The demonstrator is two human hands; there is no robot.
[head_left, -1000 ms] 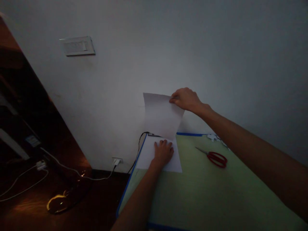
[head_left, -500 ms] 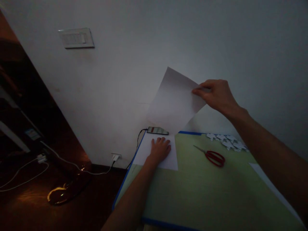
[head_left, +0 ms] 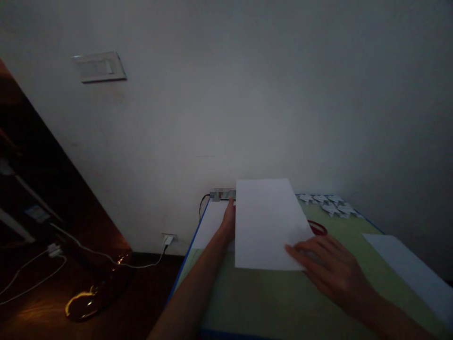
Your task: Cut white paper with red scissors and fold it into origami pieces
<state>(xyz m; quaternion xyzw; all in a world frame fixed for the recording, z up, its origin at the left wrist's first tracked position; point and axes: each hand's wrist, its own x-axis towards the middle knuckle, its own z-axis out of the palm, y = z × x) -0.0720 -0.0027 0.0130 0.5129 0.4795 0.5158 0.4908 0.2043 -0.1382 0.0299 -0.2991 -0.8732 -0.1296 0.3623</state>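
My right hand (head_left: 329, 269) grips the near right corner of a white sheet (head_left: 265, 222) and holds it low and nearly flat over the green table (head_left: 247, 297). At the table's far left corner, my left hand (head_left: 229, 221) rests on a stack of white paper (head_left: 211, 226). The held sheet covers most of that hand. Only its left edge and one stretched finger show.
Red scissors (head_left: 317, 228) peek out from under the sheet's right edge. Small cut paper pieces (head_left: 329, 204) lie by the wall. Another white sheet (head_left: 410, 271) lies at the right. A phone (head_left: 222, 194) with a cable sits at the far left corner. Cables cross the dark floor (head_left: 53, 255).
My right hand brought the sheet down from in front of the wall towards me, so it now hangs low over the table. My left hand stayed on the stack.
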